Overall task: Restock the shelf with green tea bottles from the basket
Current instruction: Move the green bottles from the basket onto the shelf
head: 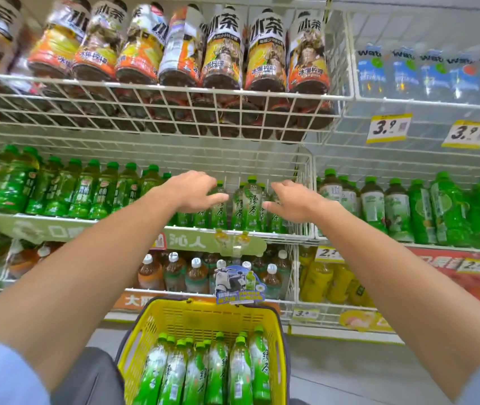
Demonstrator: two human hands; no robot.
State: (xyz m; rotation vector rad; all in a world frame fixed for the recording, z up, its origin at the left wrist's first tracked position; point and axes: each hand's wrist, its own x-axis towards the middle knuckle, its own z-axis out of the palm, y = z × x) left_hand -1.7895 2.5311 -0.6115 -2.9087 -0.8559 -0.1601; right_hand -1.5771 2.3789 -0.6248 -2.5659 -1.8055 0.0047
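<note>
A yellow basket (151, 325) sits low in front of me and holds several green tea bottles (240, 372) standing upright. On the middle wire shelf (297, 233) stand several matching green tea bottles (246, 207) with green caps. My left hand (193, 190) and my right hand (294, 201) reach out to either side of those shelf bottles. Both hands have spread fingers and hold nothing. The front shelf bottle shows between the two hands; some bottles behind my left hand are partly hidden.
Other green bottles fill the same shelf at left (66, 191) and right (420, 209). A wire basket of iced tea bottles (224, 68) hangs overhead, with water bottles (431, 74) at upper right. Brown tea bottles (195, 276) and yellow drinks (329, 282) stand on the lower shelf.
</note>
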